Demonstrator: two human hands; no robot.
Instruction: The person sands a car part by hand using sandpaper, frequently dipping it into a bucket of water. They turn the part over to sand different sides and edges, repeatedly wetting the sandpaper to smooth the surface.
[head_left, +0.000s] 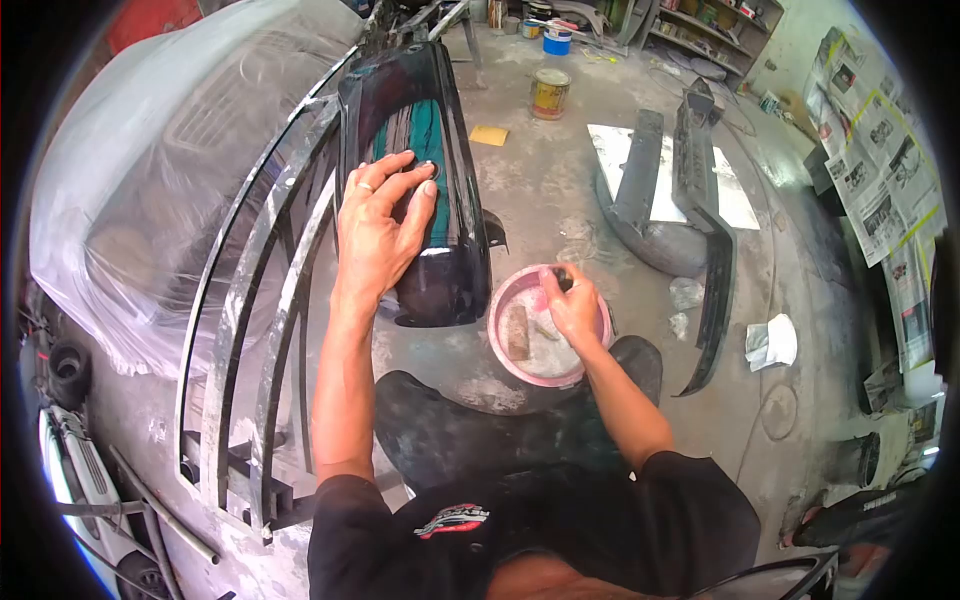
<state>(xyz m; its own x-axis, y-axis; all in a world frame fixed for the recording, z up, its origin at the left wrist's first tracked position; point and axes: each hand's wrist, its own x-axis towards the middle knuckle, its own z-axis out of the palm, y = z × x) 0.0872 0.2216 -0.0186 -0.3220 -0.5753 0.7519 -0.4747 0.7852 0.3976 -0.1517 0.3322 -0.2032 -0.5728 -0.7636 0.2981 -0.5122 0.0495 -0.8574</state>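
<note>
Glossy black curved bumper panel point(425, 150) lies beside grey metal bars point(250, 300) under the flat, spread-fingered left hand point(375, 235), while the right hand point(572, 305) pinches a small dark piece point(563, 281) over the round pink bowl point(497, 320) on the dusty floor.

A single camera sits on the person's head and looks forward and steeply down over the chest and both arms. Its wide, rounded lens bends the scene and leaves black corners. The left hand point(378, 225) on the dark glossy panel point(420, 130) and the right hand point(572, 305) over the pink bowl point(496, 325) lie close, near the middle. The workshop floor point(540, 190) and far shelves point(700, 25) curve away toward the top edge.
</note>
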